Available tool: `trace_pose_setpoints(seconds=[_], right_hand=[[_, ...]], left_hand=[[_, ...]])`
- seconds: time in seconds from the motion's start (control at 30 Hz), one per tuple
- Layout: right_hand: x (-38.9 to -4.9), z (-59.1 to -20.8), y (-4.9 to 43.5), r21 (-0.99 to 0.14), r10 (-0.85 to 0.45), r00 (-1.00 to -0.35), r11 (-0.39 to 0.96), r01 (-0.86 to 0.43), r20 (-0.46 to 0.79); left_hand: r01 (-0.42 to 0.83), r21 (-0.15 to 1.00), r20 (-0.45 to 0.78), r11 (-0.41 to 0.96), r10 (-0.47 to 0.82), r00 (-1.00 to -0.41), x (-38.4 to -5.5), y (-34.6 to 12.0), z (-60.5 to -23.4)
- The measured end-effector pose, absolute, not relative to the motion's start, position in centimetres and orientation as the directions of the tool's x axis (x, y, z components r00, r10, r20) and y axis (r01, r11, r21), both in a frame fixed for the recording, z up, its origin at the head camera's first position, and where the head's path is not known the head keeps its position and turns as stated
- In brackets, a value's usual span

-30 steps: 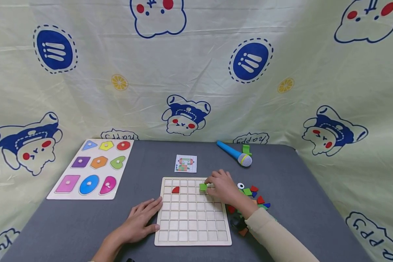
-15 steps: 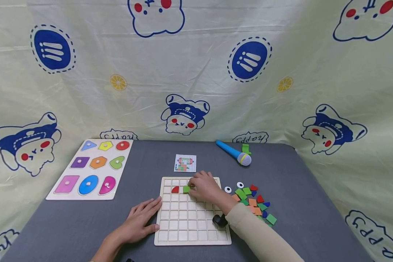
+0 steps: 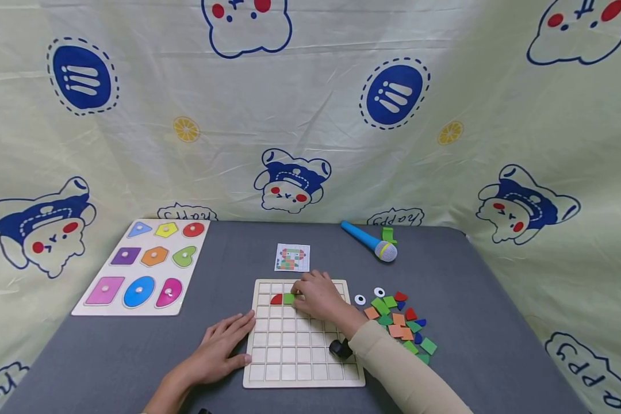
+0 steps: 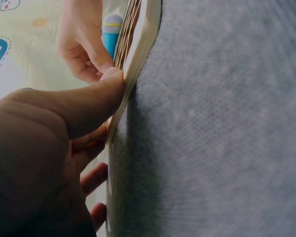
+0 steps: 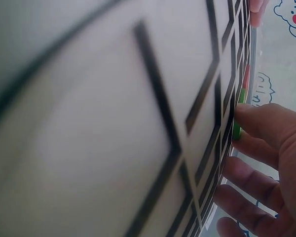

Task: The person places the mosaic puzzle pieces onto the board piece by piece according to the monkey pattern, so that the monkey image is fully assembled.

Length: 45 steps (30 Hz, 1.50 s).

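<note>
A pale wooden grid board (image 3: 288,372) lies on the grey table. A red quarter-round tile (image 3: 276,299) sits in one of its upper-left cells. Just right of that, my right hand (image 3: 318,296) pinches a green square tile (image 3: 288,299) between thumb and finger, low over the grid. In the right wrist view the green tile (image 5: 237,127) stands at the fingertips, its underside partly hidden. My left hand (image 3: 218,349) rests against the board's left edge, fingers extended; its thumb (image 4: 101,96) touches the rim in the left wrist view.
Loose green, orange, red and blue tiles (image 3: 398,319) and two white rings (image 3: 360,299) lie right of the board. Behind it are a small pattern card (image 3: 292,257) and a blue microphone (image 3: 367,240). A shape puzzle board (image 3: 142,267) lies at left.
My right hand has carried the green square tile leftward across the board, up beside the red tile. The left hand has stayed in place.
</note>
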State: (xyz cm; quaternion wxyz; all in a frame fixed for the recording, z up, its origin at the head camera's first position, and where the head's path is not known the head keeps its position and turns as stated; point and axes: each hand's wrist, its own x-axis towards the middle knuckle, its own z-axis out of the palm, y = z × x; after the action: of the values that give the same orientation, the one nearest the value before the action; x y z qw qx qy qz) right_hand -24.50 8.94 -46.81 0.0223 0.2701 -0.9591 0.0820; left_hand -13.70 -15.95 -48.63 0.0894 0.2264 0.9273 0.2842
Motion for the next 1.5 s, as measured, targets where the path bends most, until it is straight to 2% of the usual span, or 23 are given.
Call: trace_pose_setpoints(seconds=[0.43,0.6,0.87,1.1,1.37,1.5], right_hand=[[-24.2,-46.7,9.2,-0.156,-0.515,-0.853,0.839,-0.522,0.083],[-24.0,-46.1,10.5,-0.202,-0.487,-0.869,0.845,-0.494,0.089],[-23.5,-44.5,14.7,-0.237,-0.378,-0.911,0.882,-0.408,0.165],[-22.9,-44.5,19.8,-0.237,-0.331,-0.919,0.895,-0.377,0.213],[-23.4,-45.7,25.5,-0.224,-0.266,-0.952,0.929,-0.296,0.153],[-23.6,-46.3,27.5,-0.204,-0.283,-0.950,0.930,-0.305,0.132]], left_hand=[[0.377,0.567,-0.035,0.732,0.478,-0.878,-13.7,-16.1,-48.7],[0.375,0.578,-0.033,0.725,0.479,-0.877,-13.7,-16.1,-48.7],[0.371,0.578,-0.031,0.727,0.474,-0.880,-13.6,-16.1,-48.6],[0.371,0.576,-0.030,0.728,0.473,-0.881,-13.5,-16.0,-48.6],[0.381,0.573,-0.016,0.726,0.475,-0.880,-13.5,-16.0,-48.8],[0.383,0.572,-0.012,0.726,0.474,-0.881,-13.5,-16.0,-48.8]])
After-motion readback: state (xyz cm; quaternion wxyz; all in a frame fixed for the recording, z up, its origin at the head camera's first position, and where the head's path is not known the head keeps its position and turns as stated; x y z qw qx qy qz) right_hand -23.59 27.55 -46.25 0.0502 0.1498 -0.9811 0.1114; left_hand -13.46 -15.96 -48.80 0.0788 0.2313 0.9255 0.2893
